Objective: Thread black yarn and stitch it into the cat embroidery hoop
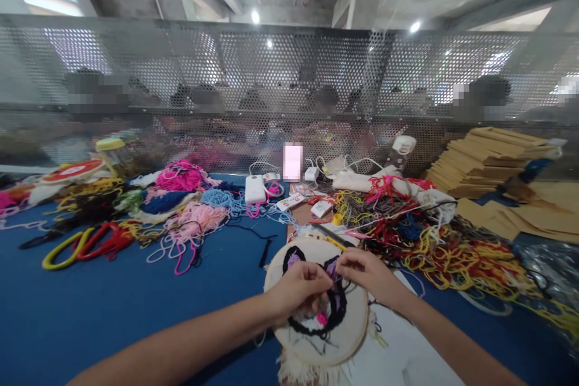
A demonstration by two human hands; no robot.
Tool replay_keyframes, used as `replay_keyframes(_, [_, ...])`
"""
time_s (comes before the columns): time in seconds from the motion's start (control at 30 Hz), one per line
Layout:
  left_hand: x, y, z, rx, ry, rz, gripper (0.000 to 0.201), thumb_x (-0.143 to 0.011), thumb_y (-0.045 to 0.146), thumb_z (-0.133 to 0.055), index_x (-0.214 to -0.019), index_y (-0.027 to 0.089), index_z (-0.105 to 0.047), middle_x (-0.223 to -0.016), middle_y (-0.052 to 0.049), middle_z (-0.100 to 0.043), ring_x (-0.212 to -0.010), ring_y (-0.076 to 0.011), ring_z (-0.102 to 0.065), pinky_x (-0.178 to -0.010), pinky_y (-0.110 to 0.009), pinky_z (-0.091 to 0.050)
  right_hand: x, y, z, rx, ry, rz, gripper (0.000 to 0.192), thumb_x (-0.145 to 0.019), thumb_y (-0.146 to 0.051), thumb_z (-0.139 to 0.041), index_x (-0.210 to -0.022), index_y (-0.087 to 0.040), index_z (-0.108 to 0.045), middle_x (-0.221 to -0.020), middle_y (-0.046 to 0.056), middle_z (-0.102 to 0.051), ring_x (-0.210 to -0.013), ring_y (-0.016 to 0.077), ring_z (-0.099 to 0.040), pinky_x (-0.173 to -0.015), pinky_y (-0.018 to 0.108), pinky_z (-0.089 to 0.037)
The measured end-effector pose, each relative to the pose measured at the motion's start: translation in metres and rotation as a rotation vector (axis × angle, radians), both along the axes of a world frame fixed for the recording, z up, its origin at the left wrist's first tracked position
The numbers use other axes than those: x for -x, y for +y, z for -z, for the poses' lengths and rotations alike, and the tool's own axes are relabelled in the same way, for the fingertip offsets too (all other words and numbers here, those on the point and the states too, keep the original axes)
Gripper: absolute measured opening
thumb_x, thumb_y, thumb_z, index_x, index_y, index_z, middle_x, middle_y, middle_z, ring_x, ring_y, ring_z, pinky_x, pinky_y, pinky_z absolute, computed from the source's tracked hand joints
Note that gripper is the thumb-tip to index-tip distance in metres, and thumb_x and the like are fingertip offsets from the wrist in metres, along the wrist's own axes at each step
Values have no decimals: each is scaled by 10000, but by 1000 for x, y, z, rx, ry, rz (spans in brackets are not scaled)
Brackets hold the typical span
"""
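A round embroidery hoop [360, 332] with pale cloth lies in front of me, tilted a little. On its cloth is a thick black yarn outline [337, 313] with two ears, lilac patches and a pink spot. Over the middle of the design, my left hand [299, 289] is closed in a pinch; what its fingertips hold is too small to make out. Just to the right, my right hand [368, 271] also pinches, with a dark strand of yarn [346, 284] at its fingertips. The fingertips of both hands are close together, and my left hand hides part of the design.
Tangled colored yarn [452, 247] is heaped to the right, with more pink yarn [194, 220] on the left. Scissors with yellow and red handles [67, 250] lie on the blue table [181, 313]. Brown envelopes [484, 160] are stacked at the right, before a perforated metal screen [289, 66].
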State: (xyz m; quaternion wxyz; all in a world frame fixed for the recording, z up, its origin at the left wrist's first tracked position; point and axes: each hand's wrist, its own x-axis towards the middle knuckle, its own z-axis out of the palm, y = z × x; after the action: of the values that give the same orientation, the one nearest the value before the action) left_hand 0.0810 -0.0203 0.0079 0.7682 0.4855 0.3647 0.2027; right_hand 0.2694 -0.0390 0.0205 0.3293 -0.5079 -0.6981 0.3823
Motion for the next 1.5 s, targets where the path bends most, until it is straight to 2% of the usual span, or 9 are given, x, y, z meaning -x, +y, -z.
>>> replay_keyframes(0.2, [-1, 2, -6, -48, 117, 100, 240, -631, 350, -626, -688, 128, -556, -528, 19, -563, -314, -42, -429, -273, -150, -230, -4, -1, -10, 106, 14, -75, 152, -769, -270, -543, -688, -157, -605, -710, 3, -523, -681, 135, -473, -607, 236, -350])
replay_keyframes(0.5, [-3, -4, -1, -53, 6, -74, 303, -676, 423, -618, -700, 143, -506, -458, 58, -481, -296, -30, -366, -278, -148, -176, -4, -11, -19, 29, -256, 69, 132, -734, -243, -569, -648, -165, -632, -671, 17, -550, -647, 147, -491, -580, 248, -337])
replay_keyframes(0.63, [2, -4, -5, -12, -57, 38, 325, -644, 412, -667, -728, 133, -524, -551, 34, -531, -335, -19, -394, -301, -142, -201, -7, -6, -17, 29, -212, 28, 135, -744, -241, -558, -660, -162, -628, -686, 15, -557, -670, 149, -506, -603, 246, -349])
replay_keyframes(0.77, [2, -4, -6, -67, 45, 145, 280, -649, 377, -651, -714, 127, -542, -564, 17, -552, -323, -28, -402, -285, -145, -223, -9, -4, -20, 13, -134, -23, 135, -767, -234, -531, -678, -163, -602, -721, 12, -560, -711, 147, -507, -644, 245, -357])
replay_keyframes(0.9, [-4, -4, -3, -71, 105, 38, 238, -678, 366, -601, -692, 149, -503, -448, 44, -495, -284, -47, -375, -261, -145, -198, -3, -13, -27, 26, -141, -7, 138, -767, -241, -536, -665, -163, -586, -705, 7, -544, -677, 139, -484, -595, 236, -338])
replay_keyframes(1.03, [-4, -4, -1, -35, -33, -80, 248, -699, 377, -593, -692, 163, -468, -392, 80, -421, -270, -31, -316, -266, -140, -159, 0, -19, -26, 5, -254, 30, 120, -746, -227, -564, -646, -172, -600, -670, 1, -548, -646, 137, -479, -563, 238, -313])
replay_keyframes(1.13, [-1, -4, -4, 7, -91, -5, 281, -681, 389, -631, -709, 155, -480, -463, 67, -465, -291, -22, -341, -275, -140, -166, -4, -14, -21, -1, -263, 54, 129, -754, -222, -553, -646, -169, -599, -673, 8, -555, -657, 143, -494, -583, 243, -328])
replay_keyframes(1.3, [-1, -4, -8, -13, 58, 175, 268, -654, 377, -637, -695, 142, -515, -531, 21, -529, -317, -45, -416, -276, -147, -208, -2, -10, -21, -44, -168, 62, 140, -783, -229, -526, -668, -168, -577, -710, 7, -547, -680, 135, -496, -606, 235, -346])
replay_keyframes(1.5, [-4, -4, -4, 58, 6, 5, 246, -657, 365, -615, -707, 158, -493, -443, 59, -475, -308, -55, -417, -289, -148, -249, 3, -21, -21, 2, -275, -5, 126, -757, -230, -559, -650, -178, -599, -660, -2, -554, -622, 130, -482, -552, 233, -320])
